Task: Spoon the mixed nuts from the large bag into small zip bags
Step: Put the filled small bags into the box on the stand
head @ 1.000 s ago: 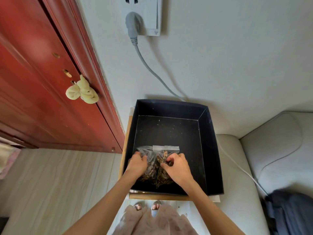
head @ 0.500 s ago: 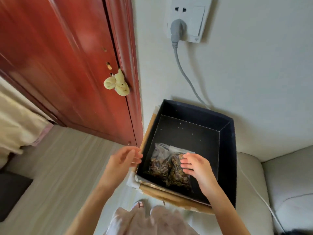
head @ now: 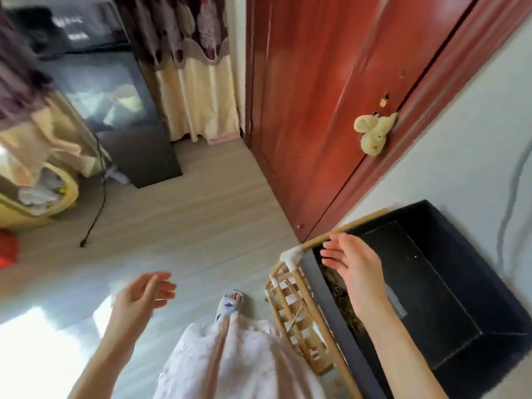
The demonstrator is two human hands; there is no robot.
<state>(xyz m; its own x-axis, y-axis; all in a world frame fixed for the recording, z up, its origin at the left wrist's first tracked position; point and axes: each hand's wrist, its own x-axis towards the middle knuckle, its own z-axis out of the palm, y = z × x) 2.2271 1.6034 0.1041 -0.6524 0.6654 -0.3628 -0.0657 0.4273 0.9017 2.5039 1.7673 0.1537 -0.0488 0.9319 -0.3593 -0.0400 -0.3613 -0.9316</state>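
The box (head: 449, 286) is black inside and out, with a few pale specks on its floor; brown nuts (head: 341, 292) show along its near wall under a strip of clear plastic. The stand (head: 290, 306) under it is pale bamboo-yellow, its corner joint wrapped in white. The door (head: 322, 90) is glossy red-brown; a cream-yellow cloth (head: 374, 132) hangs on it. The wall (head: 460, 139) is off-white, the cable (head: 512, 203) grey. The floor (head: 187, 220) is light beige with a faint wood grain. The curtain (head: 190, 67) is purple with a leaf pattern above, cream below. The skirt (head: 230, 358) is pale pink; the slipper (head: 230, 303) is white with a dark mark
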